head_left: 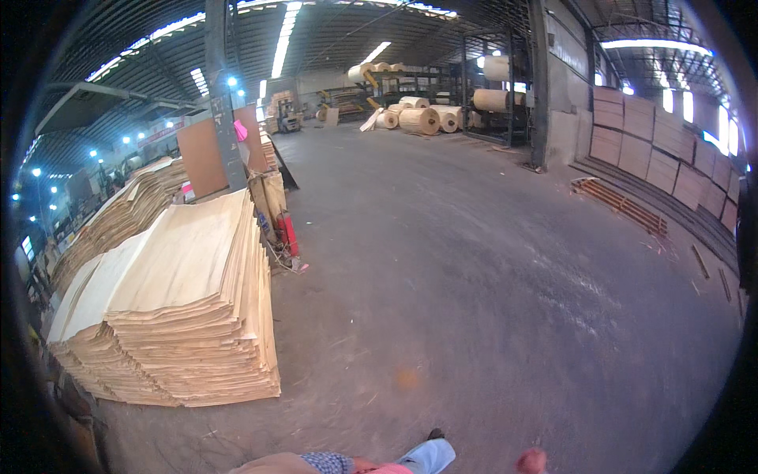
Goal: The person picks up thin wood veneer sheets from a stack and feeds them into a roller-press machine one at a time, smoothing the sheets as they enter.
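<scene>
At the bottom edge, right of centre, part of my right hand (531, 460) shows as a small, blurred, rounded shape. Its fingers cannot be made out, and it hangs over the floor with nothing visible in it. Left of it, beyond a light-blue trouser leg (429, 457) and a dark shoe tip (437, 434), a strip of skin that looks like my left hand (365, 464) shows beside a checked sleeve (328, 460). The frame's edge cuts off its fingers. Nearest on the left stands a tall stack of pale wood veneer sheets (178, 261), touched by neither hand.
Grey concrete floor (442, 261) stretches ahead. A steel post (225, 95) with a red fire extinguisher (287, 232) near its foot stands behind the stack. Large rolls (418, 121) and a forklift (286, 116) are far back. Board stacks (647, 146) and wooden slats (620, 205) lie right.
</scene>
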Tool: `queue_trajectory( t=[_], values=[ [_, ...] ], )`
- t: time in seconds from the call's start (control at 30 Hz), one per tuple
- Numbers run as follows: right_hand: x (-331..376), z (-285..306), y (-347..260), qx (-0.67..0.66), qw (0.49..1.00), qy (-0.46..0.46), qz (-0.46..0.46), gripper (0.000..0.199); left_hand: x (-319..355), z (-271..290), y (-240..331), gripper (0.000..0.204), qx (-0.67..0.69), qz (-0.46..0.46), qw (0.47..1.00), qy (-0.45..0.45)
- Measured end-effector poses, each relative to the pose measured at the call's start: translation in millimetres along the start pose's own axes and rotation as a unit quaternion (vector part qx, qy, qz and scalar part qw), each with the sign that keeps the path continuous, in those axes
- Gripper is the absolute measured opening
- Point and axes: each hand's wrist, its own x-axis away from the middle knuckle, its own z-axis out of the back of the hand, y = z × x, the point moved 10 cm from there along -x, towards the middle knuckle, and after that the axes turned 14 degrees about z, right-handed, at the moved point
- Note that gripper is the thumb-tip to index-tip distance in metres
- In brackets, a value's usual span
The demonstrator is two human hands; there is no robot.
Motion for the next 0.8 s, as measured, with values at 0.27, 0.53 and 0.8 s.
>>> queue_trajectory(
  t=[0.27, 0.53, 0.8],
  values=[
    [56.6, -75.9, -20.3, 0.375, 0.887, -0.27, 0.013, 0.019, -65.0, 0.9, 179.3, 0.028, -0.108, -0.014, 0.993, -0.052],
    [-69.8, -19.0, -59.9, 0.422, 0.872, -0.247, -0.022, 0.018, -35.3, 54.9, 363.5, 0.035, 0.022, -0.149, 0.988, -0.043],
    [-205.8, 6.1, -66.0, 0.5, 0.804, -0.319, 0.047, 0.017, -5.7, 88.6, 344.6, 0.036, 0.223, -0.099, 0.969, 0.044]
  ],
)
